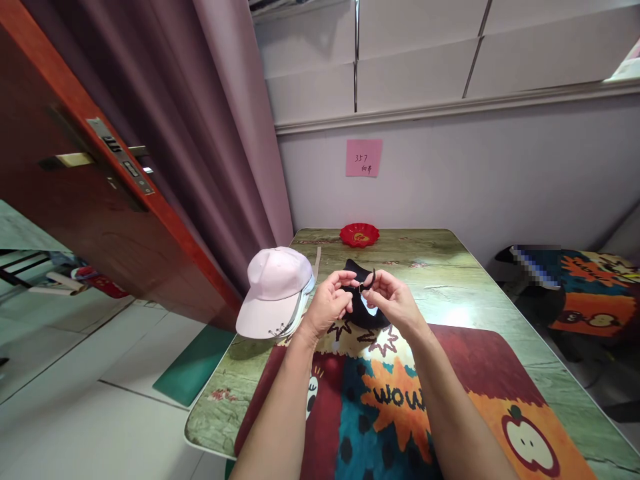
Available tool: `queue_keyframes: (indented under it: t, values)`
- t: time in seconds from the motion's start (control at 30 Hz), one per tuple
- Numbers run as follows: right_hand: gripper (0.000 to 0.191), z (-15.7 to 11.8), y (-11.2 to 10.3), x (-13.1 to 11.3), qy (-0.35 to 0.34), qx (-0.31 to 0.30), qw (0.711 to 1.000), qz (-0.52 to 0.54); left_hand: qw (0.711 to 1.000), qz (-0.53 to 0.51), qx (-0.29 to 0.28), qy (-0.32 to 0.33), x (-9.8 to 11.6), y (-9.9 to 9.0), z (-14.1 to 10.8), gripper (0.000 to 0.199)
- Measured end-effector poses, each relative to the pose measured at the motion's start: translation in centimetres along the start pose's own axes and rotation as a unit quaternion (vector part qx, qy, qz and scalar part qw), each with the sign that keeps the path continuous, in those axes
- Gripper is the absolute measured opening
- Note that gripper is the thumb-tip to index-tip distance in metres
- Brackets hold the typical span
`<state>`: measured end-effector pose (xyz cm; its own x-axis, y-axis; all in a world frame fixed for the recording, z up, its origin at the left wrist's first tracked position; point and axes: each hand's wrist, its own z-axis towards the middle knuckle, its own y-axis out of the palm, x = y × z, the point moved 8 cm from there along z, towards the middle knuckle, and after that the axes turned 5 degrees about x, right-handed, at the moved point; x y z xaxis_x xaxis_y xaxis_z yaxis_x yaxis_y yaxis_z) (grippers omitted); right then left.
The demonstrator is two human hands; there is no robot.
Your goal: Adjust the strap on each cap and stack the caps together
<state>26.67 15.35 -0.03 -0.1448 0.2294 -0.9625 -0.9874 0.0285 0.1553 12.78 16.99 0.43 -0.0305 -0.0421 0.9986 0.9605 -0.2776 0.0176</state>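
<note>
Head view: right hand (393,299) pinching thin black strap (373,277). Left hand (331,300) half-curled at the strap's near end; can't tell if it grips. Black item (376,319) mid-table, between and behind the hands. From it: pink cap (276,283) at 9 o'clock, red dish (359,234) at 12, patterned mat (356,407) at 6.

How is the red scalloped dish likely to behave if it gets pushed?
The red scalloped dish looks like thin, glossy plastic, so it is probably light and fairly stiff. Its low, wide shape should make it slide rather than tip. The tabletop reflects light and looks smooth, so even a gentle push may send it sliding.
</note>
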Motion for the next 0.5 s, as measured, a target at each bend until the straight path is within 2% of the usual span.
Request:
queue_keyframes:
  t: [0.07,0.13,0.27,0.37,0.5]
  values:
    - [0.028,0.03,-0.02,-0.11,0.001,-0.002,1.0,0.014,0.997,0.073,0.012,0.029,0.28,0.09,0.19,0.042]
    - [0.029,0.0,-0.01,-0.17,0.009,-0.005,1.0,0.027,0.99,0.128,0.025,0.058,0.46,0.13,0.37,0.034]
    - [0.029,-0.28,0.15,-0.26,0.043,-0.031,0.998,0.043,0.983,0.143,0.055,0.098,0.39,-0.23,0.55,0.02]
    - [0.03,-0.51,0.14,-0.4,0.06,-0.046,0.996,0.048,0.986,0.124,0.054,0.093,0.07,-0.3,0.51,0.018]
    - [0.035,-0.5,-0.07,-0.53,0.042,-0.042,0.997,0.043,0.993,0.098,0.036,0.055,-0.23,-0.01,0.21,0.019]
